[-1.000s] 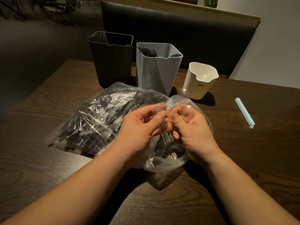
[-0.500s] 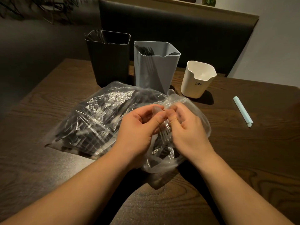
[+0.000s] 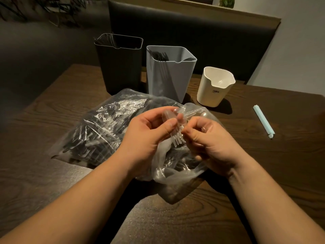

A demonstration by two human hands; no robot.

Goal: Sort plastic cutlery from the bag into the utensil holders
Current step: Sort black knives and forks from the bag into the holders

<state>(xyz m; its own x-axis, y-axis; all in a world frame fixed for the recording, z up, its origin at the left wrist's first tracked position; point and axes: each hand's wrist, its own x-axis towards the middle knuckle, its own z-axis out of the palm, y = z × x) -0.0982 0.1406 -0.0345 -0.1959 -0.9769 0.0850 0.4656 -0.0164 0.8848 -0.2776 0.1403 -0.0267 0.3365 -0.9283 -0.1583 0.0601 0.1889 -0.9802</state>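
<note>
Compared with a moment ago, the clear forks [image 3: 176,133] have been drawn further out above the bag [image 3: 112,131], so sorting can follow. They are pinched by the left hand [image 3: 149,136], the right hand [image 3: 209,140] closed beside them; tines point toward the person, handles toward the gray holder [image 3: 169,76].
</note>
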